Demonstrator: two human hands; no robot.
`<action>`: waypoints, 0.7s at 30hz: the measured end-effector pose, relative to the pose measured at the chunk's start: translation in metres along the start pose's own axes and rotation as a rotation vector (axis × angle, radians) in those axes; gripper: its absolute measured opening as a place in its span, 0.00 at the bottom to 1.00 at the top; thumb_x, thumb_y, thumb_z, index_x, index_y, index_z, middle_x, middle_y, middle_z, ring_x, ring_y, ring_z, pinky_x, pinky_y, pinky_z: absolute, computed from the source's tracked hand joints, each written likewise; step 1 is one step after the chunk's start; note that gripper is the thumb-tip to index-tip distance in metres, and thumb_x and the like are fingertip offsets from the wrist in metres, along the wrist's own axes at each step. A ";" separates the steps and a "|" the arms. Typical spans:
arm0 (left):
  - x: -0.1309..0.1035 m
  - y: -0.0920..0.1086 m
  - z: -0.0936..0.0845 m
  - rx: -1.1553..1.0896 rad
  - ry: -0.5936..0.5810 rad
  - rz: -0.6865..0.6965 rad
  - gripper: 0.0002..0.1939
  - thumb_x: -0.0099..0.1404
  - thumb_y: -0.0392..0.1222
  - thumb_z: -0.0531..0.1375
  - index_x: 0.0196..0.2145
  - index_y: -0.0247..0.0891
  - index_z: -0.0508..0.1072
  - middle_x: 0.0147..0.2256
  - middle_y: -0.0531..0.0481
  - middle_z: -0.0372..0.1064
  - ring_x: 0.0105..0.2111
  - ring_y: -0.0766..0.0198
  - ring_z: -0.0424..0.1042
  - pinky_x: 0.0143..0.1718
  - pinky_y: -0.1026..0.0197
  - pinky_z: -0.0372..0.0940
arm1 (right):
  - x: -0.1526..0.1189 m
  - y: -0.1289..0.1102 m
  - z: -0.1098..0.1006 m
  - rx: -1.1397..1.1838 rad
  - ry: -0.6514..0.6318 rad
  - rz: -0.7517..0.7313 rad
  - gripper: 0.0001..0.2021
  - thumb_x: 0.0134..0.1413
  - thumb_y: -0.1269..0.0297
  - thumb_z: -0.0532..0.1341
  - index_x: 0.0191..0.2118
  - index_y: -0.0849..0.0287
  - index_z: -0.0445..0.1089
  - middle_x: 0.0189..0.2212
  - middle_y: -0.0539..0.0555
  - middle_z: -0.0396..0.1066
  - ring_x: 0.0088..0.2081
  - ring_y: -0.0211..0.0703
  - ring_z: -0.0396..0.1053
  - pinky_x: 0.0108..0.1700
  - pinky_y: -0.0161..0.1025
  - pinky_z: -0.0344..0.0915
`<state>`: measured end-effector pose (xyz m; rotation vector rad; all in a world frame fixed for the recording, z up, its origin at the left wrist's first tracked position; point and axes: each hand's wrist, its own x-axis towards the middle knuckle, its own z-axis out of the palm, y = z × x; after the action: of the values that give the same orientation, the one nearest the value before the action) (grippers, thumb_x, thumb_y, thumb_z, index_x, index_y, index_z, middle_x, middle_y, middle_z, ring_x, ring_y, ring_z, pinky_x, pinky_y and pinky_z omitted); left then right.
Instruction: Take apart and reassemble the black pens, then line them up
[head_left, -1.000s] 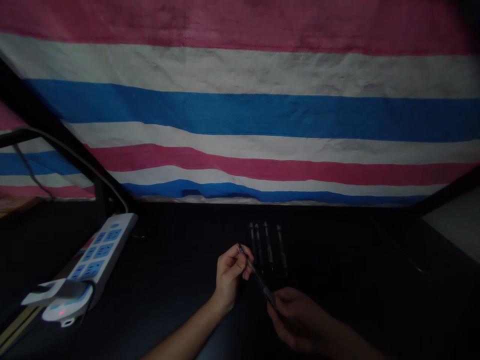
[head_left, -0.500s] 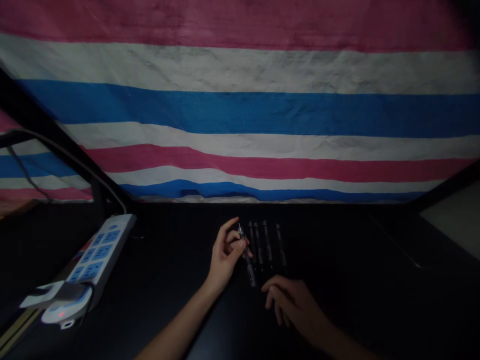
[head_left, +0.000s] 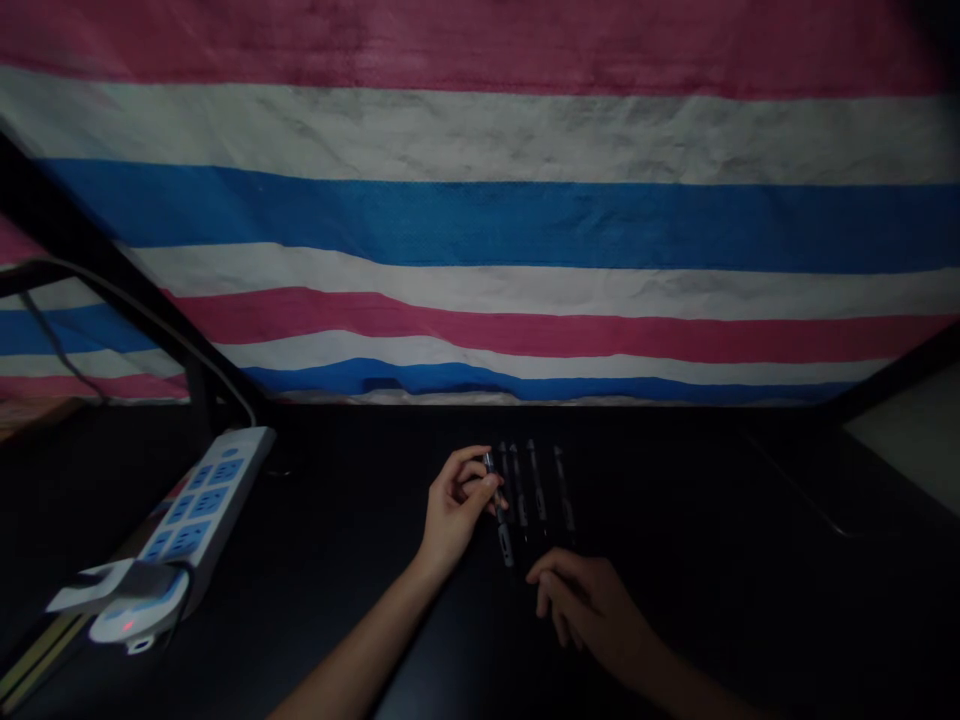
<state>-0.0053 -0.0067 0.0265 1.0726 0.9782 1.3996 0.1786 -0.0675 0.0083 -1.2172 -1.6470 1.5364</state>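
Observation:
My left hand (head_left: 455, 510) is closed on a dark pen (head_left: 505, 540) with a clear end, gripped between thumb and fingers. Its index fingertip rests at the pen's far end, and the pen slants with its other end toward me. Just to the right lie several similar dark pens, side by side and pointing away from me; among them are one pen (head_left: 536, 480) near the middle and a rightmost pen (head_left: 564, 495) set slightly apart. My right hand (head_left: 589, 605) hovers by the pens' near ends, fingers loosely bent and apart, with nothing visible in it.
A white power strip (head_left: 217, 520) with blue sockets and a plugged-in white adapter (head_left: 112, 585) sits on the left of the black table (head_left: 315, 590). Behind the table hangs a striped sheet (head_left: 480, 225). A dark flat object (head_left: 847, 490) lies at the right.
My left index finger has come down from a raised position onto the pen's far end. The pen has shifted slightly to the right at that end. My right hand has barely moved.

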 end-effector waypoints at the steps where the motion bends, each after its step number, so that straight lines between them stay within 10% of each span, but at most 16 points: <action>1: 0.000 0.000 0.000 -0.001 0.008 -0.002 0.18 0.58 0.42 0.64 0.45 0.38 0.68 0.28 0.55 0.67 0.22 0.67 0.72 0.22 0.68 0.64 | 0.000 -0.001 0.000 -0.001 0.000 0.000 0.14 0.61 0.58 0.52 0.36 0.61 0.70 0.23 0.48 0.69 0.16 0.29 0.61 0.17 0.27 0.54; 21: 0.013 -0.007 -0.004 0.024 0.104 0.037 0.18 0.55 0.42 0.66 0.44 0.37 0.70 0.26 0.55 0.69 0.21 0.67 0.72 0.24 0.66 0.63 | 0.000 -0.004 0.000 -0.028 0.007 0.001 0.12 0.60 0.59 0.53 0.36 0.60 0.70 0.22 0.48 0.69 0.16 0.29 0.61 0.18 0.27 0.54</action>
<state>-0.0074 0.0069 0.0203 1.0486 1.0571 1.4895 0.1775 -0.0670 0.0120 -1.2366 -1.6689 1.5127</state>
